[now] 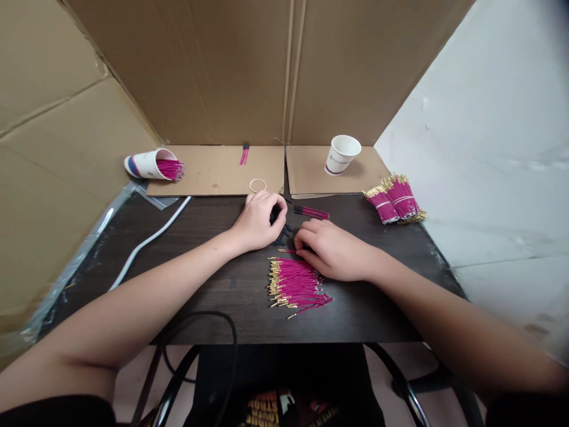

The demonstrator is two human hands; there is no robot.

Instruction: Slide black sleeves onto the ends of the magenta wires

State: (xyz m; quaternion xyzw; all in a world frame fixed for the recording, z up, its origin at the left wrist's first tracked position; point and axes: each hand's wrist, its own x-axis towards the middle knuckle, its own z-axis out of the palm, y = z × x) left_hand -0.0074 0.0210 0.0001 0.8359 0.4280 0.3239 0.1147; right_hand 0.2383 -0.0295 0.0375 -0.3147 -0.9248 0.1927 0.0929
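A loose pile of short magenta wires with gold tips (294, 284) lies on the dark table (213, 296) in front of me. My right hand (331, 249) rests at the pile's upper right edge, fingers curled and pinching one magenta wire that sticks out leftward. My left hand (260, 220) is curled over a small heap of short black tubes (281, 236), fingers closed on some of them. A few magenta wires with black ends (311, 212) lie just beyond my right hand.
Bundled magenta wires (395, 200) lie at the right edge. An upright paper cup (341, 155) and a tipped cup holding wires (151, 165) sit on cardboard flaps, with a rubber band (258, 185). A white cable (146, 240) runs left. Cardboard walls enclose the back.
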